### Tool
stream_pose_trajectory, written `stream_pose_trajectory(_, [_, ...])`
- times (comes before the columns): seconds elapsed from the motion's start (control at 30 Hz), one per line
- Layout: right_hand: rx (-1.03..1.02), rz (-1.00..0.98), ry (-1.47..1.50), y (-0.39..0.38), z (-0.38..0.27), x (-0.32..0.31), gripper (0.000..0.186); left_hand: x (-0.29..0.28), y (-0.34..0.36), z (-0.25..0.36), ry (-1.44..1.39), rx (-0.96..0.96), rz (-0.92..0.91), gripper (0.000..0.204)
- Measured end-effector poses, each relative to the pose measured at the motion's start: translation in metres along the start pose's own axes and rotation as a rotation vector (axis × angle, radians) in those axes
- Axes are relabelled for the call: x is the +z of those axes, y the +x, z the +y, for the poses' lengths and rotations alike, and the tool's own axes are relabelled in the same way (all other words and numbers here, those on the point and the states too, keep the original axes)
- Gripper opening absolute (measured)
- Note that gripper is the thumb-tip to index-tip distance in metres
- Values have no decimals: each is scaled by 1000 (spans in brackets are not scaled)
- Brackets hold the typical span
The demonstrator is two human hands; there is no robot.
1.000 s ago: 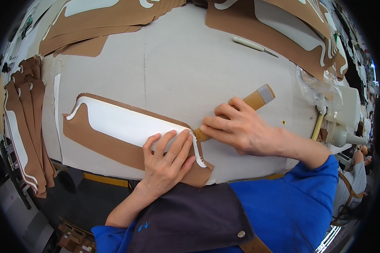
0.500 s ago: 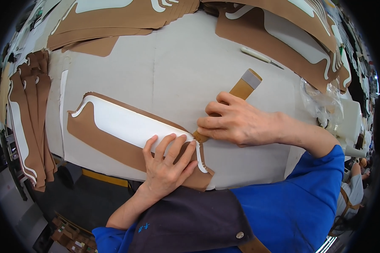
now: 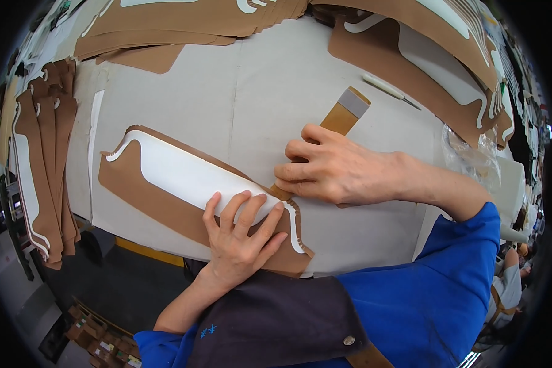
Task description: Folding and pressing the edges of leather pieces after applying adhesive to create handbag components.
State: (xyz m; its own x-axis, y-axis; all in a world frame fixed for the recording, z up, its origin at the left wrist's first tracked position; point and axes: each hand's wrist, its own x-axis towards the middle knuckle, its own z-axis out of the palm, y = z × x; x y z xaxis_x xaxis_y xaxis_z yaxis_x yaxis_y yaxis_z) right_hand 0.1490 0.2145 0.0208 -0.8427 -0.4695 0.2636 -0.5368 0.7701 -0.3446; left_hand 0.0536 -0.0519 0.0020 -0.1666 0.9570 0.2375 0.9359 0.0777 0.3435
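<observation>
Under the left hand (image 3: pixel 242 236) lies a long brown leather piece with a white curvy strip on top (image 3: pixel 184 184). The hand is flat and its fingers (image 3: pixel 251 211) are spread wide, pressing down on the near end of the white strip. It grips nothing. It likely presses so the piece does not slide on the pale grey table cover (image 3: pixel 257 92).

Just to the right of that hand, the right hand (image 3: pixel 334 168) is closed around a flat wooden brush with a grey metal band at its far end (image 3: pixel 343 113). The low tip of the brush comes down right where the white strip meets the left fingertips, so the two hands are almost touching. I cannot see the tip itself, because the fingers hide it. The brush leans away from the person, likely so it can rub along the strip's edge.

Far to the left of the left hand, a row of the same brown pieces (image 3: pixel 40 159) hangs over the table edge. Beyond both hands, more big brown and white pieces (image 3: pixel 423 61) lie in piles. A thin white pen-like stick (image 3: pixel 386 89) rests past the right hand. To the right of the right arm sits a crinkly clear plastic bag (image 3: pixel 472 153).
</observation>
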Motion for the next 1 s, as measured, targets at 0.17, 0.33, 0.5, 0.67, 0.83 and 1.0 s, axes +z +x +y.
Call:
stream_pose_trajectory(0.17, [-21,-18,-14,8,4,-1,9,-3,-5,-5,0,7,-69,52])
stream_pose_trajectory(0.33, [-37,-24,-11,18,10,0,11,1,-10,-9,-78,-54,-17,51])
stream_pose_trajectory(0.5, [-28,-16,-17,30,14,2,20,-3,-8,-17,-122,-59,9,51])
stream_pose_trajectory(0.67, [-16,-60,9,42,20,3,27,-7,-7,-23,-102,-40,-19,48])
stream_pose_trajectory(0.83, [1,-120,22,57,28,3,35,-8,-7,-27,-127,-30,-21,48])
stream_pose_trajectory(1.0, [-45,-63,-36,77,37,4,28,-12,-6,-31,-151,-28,-31,48])
